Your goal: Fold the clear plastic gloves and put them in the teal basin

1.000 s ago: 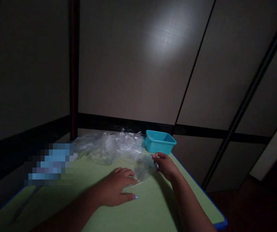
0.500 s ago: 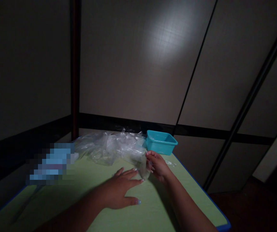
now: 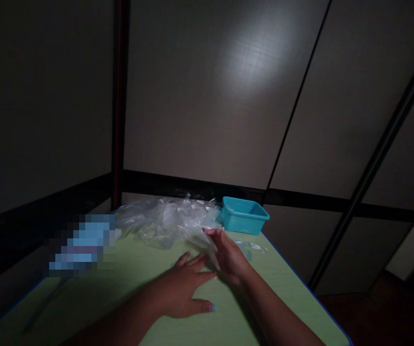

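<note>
My left hand (image 3: 183, 288) lies palm down on the table, its fingers spread and thumb apart. The fingertips rest at the edge of a thin clear plastic bag (image 3: 213, 255). My right hand (image 3: 230, 257) is just to the right, its fingers bent around the raised side of this bag. Its fingertips are partly hidden, so the exact grip is hard to see. Beyond both hands spreads a crumpled heap of clear plastic bags (image 3: 167, 218). Another piece of clear plastic (image 3: 252, 247) lies to the right of my right hand.
A turquoise plastic basin (image 3: 246, 223) stands at the far right of the light green table (image 3: 120, 293), which has a blue edge. At the left is a blurred-out blue object (image 3: 84, 242) on a stand. Dark wardrobe panels (image 3: 199, 105) rise behind the table.
My right hand has turned, its fingers now pointing left, and the bag's raised side has narrowed and tilted. Clear plastic shows more to its right. My left hand stays spread.
</note>
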`<control>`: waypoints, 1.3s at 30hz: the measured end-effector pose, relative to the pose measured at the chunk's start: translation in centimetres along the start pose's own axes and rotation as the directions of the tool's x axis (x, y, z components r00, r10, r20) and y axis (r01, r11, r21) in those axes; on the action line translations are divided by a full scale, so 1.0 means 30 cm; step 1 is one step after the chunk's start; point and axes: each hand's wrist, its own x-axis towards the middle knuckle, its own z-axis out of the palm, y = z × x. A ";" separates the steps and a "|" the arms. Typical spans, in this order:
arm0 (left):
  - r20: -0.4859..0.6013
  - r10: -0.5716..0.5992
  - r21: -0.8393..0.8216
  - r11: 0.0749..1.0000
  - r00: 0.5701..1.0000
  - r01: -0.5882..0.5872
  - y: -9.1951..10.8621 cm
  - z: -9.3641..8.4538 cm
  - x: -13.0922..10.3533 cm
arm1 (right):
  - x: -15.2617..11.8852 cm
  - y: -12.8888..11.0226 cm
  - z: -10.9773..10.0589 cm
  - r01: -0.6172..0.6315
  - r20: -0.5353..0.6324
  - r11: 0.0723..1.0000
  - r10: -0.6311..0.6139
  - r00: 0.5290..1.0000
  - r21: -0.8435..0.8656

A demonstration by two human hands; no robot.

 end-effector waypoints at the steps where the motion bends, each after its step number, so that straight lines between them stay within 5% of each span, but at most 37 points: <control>1: -0.006 -0.002 0.001 1.000 1.000 0.002 0.004 -0.002 0.000 | -0.003 0.001 0.007 -0.012 0.032 1.000 0.013 0.999 -0.022; 7: -0.034 0.036 -0.022 0.999 0.999 -0.037 0.024 -0.021 -0.001 | -0.009 -0.003 -0.035 0.048 -0.038 0.928 -0.067 0.997 -0.370; 10: -0.066 0.029 -0.010 1.000 0.997 -0.029 0.025 -0.024 -0.003 | -0.021 0.002 -0.098 0.051 -0.044 0.735 -0.110 0.993 -0.676; 14: -0.076 -0.013 -0.022 1.000 0.997 0.012 0.019 -0.020 -0.008 | -0.045 0.017 -0.144 0.047 0.091 0.466 0.074 0.993 -0.884; 25: -0.071 0.019 -0.081 0.996 0.997 -0.025 0.013 -0.044 -0.016 | -0.085 -0.044 -0.093 0.107 0.219 0.301 0.367 0.904 -0.948; 39: -0.037 -0.011 -0.146 0.989 0.999 0.005 -0.023 -0.011 -0.010 | -0.064 0.039 -0.067 0.245 0.279 0.170 0.216 0.936 -0.954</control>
